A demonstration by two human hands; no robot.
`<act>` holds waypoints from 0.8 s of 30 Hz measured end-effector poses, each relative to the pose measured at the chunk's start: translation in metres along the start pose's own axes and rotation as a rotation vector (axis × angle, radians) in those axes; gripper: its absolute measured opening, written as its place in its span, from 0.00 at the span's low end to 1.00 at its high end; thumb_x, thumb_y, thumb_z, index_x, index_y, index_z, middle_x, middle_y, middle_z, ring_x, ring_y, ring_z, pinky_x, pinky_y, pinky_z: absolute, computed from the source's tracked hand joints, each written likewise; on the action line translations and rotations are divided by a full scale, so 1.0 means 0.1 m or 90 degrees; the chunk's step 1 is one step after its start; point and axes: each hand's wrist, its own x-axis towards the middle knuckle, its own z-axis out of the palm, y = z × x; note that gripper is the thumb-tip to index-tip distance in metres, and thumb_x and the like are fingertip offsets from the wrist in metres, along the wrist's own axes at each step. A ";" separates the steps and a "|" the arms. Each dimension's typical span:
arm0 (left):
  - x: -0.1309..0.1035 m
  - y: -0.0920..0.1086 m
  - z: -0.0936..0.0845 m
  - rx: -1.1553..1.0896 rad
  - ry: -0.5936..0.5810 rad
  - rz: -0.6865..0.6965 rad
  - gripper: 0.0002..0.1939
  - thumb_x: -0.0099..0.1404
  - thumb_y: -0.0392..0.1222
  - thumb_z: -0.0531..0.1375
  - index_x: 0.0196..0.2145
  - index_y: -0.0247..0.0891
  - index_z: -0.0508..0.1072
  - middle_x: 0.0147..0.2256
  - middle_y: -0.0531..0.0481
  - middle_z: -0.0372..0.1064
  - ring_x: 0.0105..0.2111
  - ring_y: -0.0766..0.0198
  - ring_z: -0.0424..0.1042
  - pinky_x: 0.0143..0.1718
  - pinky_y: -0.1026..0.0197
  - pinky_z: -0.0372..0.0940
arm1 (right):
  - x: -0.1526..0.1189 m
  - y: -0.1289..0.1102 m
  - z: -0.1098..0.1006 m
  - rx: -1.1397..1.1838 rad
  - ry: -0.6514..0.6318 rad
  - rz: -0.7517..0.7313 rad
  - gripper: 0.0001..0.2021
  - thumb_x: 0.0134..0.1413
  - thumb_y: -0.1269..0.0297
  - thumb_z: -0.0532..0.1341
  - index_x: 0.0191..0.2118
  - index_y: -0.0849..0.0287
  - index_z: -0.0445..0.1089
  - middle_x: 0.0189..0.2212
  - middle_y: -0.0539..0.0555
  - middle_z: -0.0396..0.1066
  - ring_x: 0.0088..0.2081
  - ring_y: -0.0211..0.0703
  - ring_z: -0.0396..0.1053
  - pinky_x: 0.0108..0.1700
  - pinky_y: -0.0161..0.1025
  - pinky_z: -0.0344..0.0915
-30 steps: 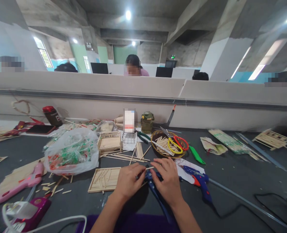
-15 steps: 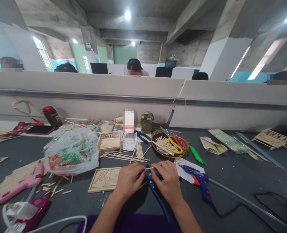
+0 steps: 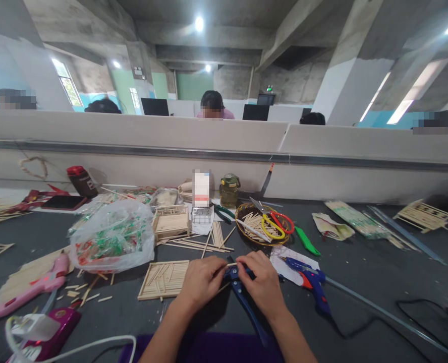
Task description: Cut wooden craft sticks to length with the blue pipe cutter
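Observation:
Between my two hands is a short thin wooden stick point(image 3: 231, 264), one end in each hand's fingertips. My left hand point(image 3: 206, 278) pinches its left end, and my right hand point(image 3: 258, 276) pinches the right end. Right below the stick lies a blue hand cutter point(image 3: 242, 300), its head between my hands and its handles pointing toward me. My fingers partly hide the cutter's jaws. Left of my left hand rests a small wooden tray point(image 3: 144, 290) of joined sticks, with loose cut sticks on it.
A wicker basket point(image 3: 240, 236) holds short sticks and scissors point(image 3: 273, 228). To the right lie a blue glue gun point(image 3: 311, 279) and a green knife point(image 3: 306, 241). On the left are a plastic bag point(image 3: 133, 252), a pink glue gun point(image 3: 38, 288) and a power strip point(image 3: 59, 325).
Both hands have stayed over the cutter with the stick between them. My right hand has shifted very slightly left and down; the other things have not moved.

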 end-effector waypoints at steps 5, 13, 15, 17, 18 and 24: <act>0.00 0.04 -0.02 0.004 -0.029 -0.030 0.15 0.70 0.43 0.49 0.34 0.41 0.75 0.31 0.50 0.76 0.32 0.63 0.73 0.32 0.65 0.58 | 0.00 0.03 0.00 0.039 0.000 0.002 0.07 0.60 0.69 0.56 0.39 0.55 0.71 0.33 0.51 0.69 0.38 0.45 0.63 0.41 0.41 0.58; 0.01 0.06 -0.05 -0.001 -0.043 -0.044 0.15 0.70 0.42 0.49 0.33 0.41 0.75 0.31 0.51 0.76 0.32 0.63 0.73 0.32 0.65 0.56 | -0.01 0.03 0.00 0.040 -0.025 0.013 0.05 0.60 0.67 0.57 0.38 0.55 0.71 0.32 0.51 0.68 0.38 0.44 0.62 0.40 0.41 0.58; 0.01 0.05 -0.05 0.004 -0.044 -0.043 0.15 0.70 0.43 0.49 0.33 0.41 0.75 0.30 0.51 0.76 0.32 0.64 0.73 0.31 0.65 0.56 | 0.00 0.02 0.00 0.039 -0.034 0.023 0.05 0.60 0.67 0.57 0.37 0.55 0.71 0.31 0.51 0.67 0.37 0.44 0.62 0.40 0.40 0.58; 0.01 0.05 -0.04 0.006 -0.041 -0.038 0.15 0.70 0.42 0.49 0.33 0.41 0.74 0.31 0.51 0.76 0.32 0.64 0.73 0.31 0.65 0.56 | 0.00 0.01 -0.01 0.035 -0.044 0.032 0.05 0.60 0.67 0.57 0.35 0.55 0.71 0.31 0.50 0.67 0.37 0.44 0.62 0.40 0.40 0.57; 0.01 0.04 -0.04 0.009 -0.040 -0.036 0.15 0.70 0.42 0.49 0.33 0.41 0.74 0.31 0.51 0.76 0.32 0.64 0.73 0.31 0.65 0.56 | 0.00 0.00 -0.01 0.031 -0.049 0.037 0.05 0.60 0.67 0.57 0.35 0.55 0.71 0.30 0.50 0.67 0.37 0.44 0.62 0.40 0.40 0.57; 0.01 0.04 -0.01 0.060 -0.036 -0.038 0.15 0.69 0.42 0.50 0.30 0.41 0.74 0.29 0.50 0.75 0.31 0.63 0.72 0.30 0.64 0.54 | 0.00 -0.03 0.02 0.030 -0.068 0.072 0.05 0.60 0.66 0.57 0.34 0.55 0.70 0.29 0.49 0.66 0.36 0.44 0.62 0.39 0.39 0.57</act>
